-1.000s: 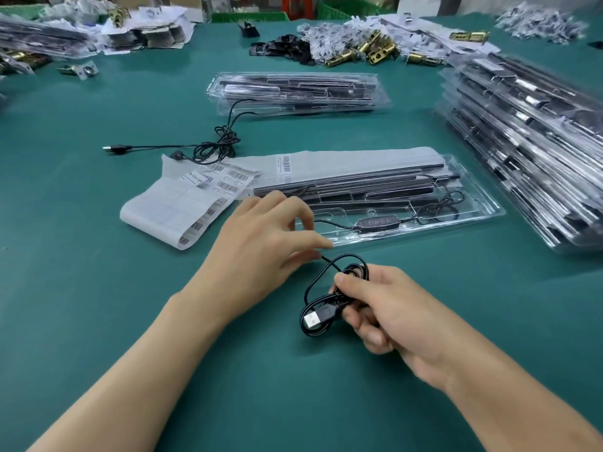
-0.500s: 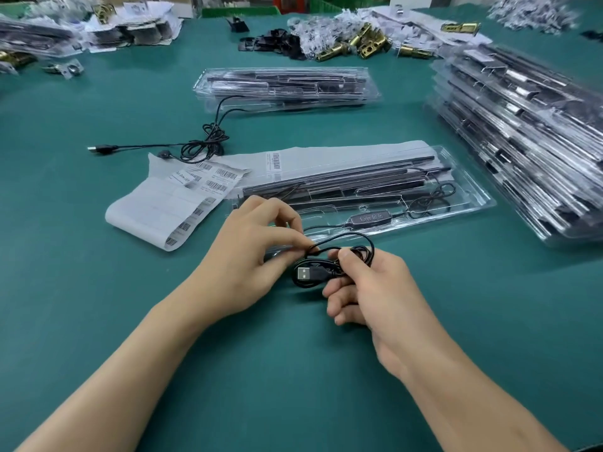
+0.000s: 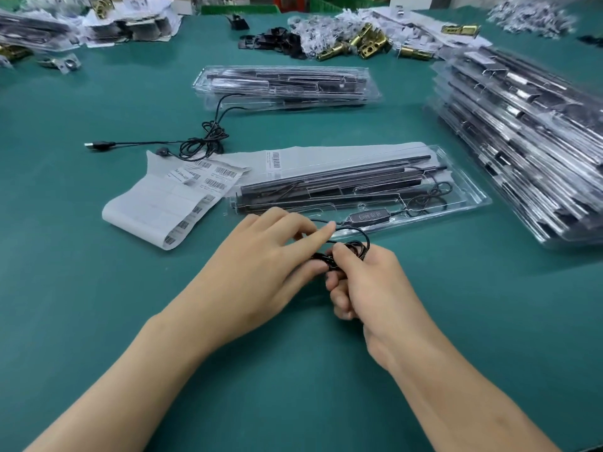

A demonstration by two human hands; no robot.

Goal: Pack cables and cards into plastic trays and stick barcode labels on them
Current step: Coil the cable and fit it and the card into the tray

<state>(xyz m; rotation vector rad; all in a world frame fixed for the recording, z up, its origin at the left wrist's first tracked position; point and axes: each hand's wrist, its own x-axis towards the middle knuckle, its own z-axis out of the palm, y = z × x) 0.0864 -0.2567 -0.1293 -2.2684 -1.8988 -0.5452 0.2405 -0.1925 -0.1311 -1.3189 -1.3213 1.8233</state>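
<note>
While my right hand (image 3: pixel 368 285) pinched the coiled black cable (image 3: pixel 357 246), left hand (image 3: pixel 261 259) gripped it too, index finger sticking out, both by the near edge of the plastic tray (image 3: pixel 473 207), barcode labels (image 3: pixel 169 207) just left of it

I log: packing workshop bench. A green mat (image 3: pixel 98 321) covers it. Filled clear trays (image 3: pixel 522 141) stacked right of my right hand (image 3: pixel 375 288); barcode label strip (image 3: pixel 163 207) beyond my left hand (image 3: pixel 261 265); brass latch parts (image 3: pixel 362 44) and bagged pieces (image 3: pixel 528 14) heaped far ahead.
</note>
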